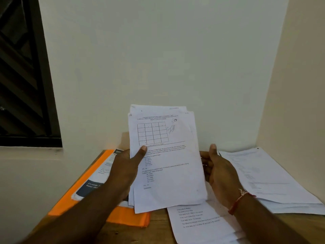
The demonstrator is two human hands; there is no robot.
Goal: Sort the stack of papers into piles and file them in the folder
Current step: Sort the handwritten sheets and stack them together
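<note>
Head view. Clamps the stack of papers (167,164) by its left edge with the left hand (126,166): thumb pressed flat on the front sheet, the other fingers out of sight behind. Holds that stack upright, slightly tilted, lifted clear of the tabletop (158,220) and between the two hands. Shows on the front sheet a ruled grid, a small pen scribble beside it and lines of print below; more sheets fanned unevenly behind, their tops peeking above.

Opens the right hand (219,171) palm inward just right of the stack, thumb raised, fingers (204,164) loosely apart and holding nothing, tips at the stack's right edge; cannot tell whether touching. Wears a red thread (237,201) at that wrist.

Below and left of the left fingers: an orange folder (123,216) flat on the tabletop, with a printed leaflet (98,173) on it. Beneath the right fingers: a near pile (202,222) of printed sheets. Right of them, a thicker far pile (263,178) by the wall.
</note>
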